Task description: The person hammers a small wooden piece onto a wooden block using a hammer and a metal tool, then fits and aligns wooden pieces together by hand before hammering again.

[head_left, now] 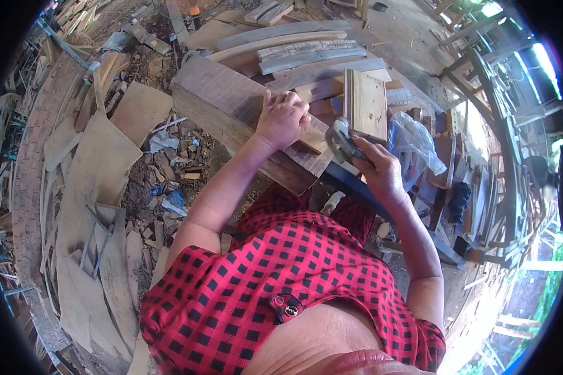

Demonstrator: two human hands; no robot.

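A red-and-black checked cloth shirt (306, 256) is filling the foreground, nearest the camera. Beyond it, a pale, narrow wooden strip (313, 140) is lying on a thick, brown wooden beam (219, 87). The left hand (284, 119) is curling narrowly over the strip; whether its fingers are closing on it, I cannot tell. The right hand (378, 164) is holding a rounded, grey metal tool (340, 140) beside the strip's near end. Working well here probably means bracing the strip flat and keeping the left fingers clear of the metal. Farther out, a pale, rectangular wooden block (368, 103) is standing beyond the tool, and a crumpled, translucent plastic bag (416, 147) is lying to its right.
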